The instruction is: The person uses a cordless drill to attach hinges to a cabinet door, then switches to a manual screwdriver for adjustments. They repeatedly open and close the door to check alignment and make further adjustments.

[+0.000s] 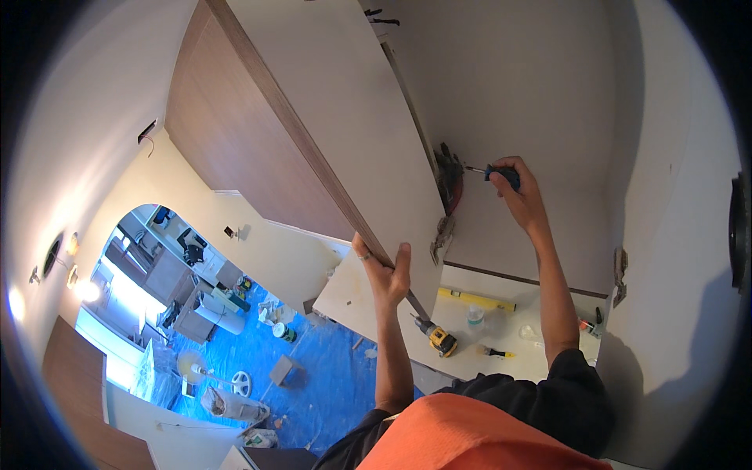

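Observation:
My left hand (381, 278) grips the lower edge of a cabinet door (337, 117). Its thumb lies on the pale inner face and its fingers on the wood-grain side. Raised on the right, my right hand (517, 188) is closed around a screwdriver (503, 176) with a blue and black handle. The screwdriver's tip points left, at a dark, reddish-edged clump (449, 176) beside the pale panel; I cannot make out what this is. Below the clump, a metal hinge (442, 239) sits at the panel's edge.
Under my arms, a white surface carries a yellow spirit level (478, 298), a yellow drill (437, 337), a clear container (475, 316) and a brush (495, 352). Another hinge (620, 276) sits on the right wall. Down left, blue sheeting (321, 392) bears a fan (192, 365) and boxes.

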Motion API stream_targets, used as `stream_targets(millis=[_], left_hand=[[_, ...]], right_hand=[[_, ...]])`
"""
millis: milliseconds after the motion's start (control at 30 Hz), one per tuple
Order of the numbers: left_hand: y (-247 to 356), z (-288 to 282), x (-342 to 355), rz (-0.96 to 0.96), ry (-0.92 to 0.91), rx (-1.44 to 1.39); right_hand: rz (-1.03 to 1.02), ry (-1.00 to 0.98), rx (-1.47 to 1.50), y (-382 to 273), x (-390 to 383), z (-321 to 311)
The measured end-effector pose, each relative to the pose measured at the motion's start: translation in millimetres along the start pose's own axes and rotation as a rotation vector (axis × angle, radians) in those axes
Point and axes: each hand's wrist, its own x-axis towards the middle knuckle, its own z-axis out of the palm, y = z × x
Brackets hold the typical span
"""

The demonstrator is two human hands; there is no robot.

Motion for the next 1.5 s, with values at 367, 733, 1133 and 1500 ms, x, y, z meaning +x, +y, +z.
stream_targets(millis=[367,733,1133,1500], left_hand=[[10,9,-2,-0.013,0.042,0.051],[-12,-7,0,-0.026,0.035,-0.03],[-9,-6,-3,-0.096,0.063,-0.041],[-12,-6,-6,-0.147,0.071,-0.074]], right_hand=[[0.048,0.062,-0.25,64,-41,-33],[0.035,0.024,-0.361,73,-55,-36],[0.152,-0.013,-0.608,109,-90,-37],[0.144,-0.004,-0.707,125,-94,-41]])
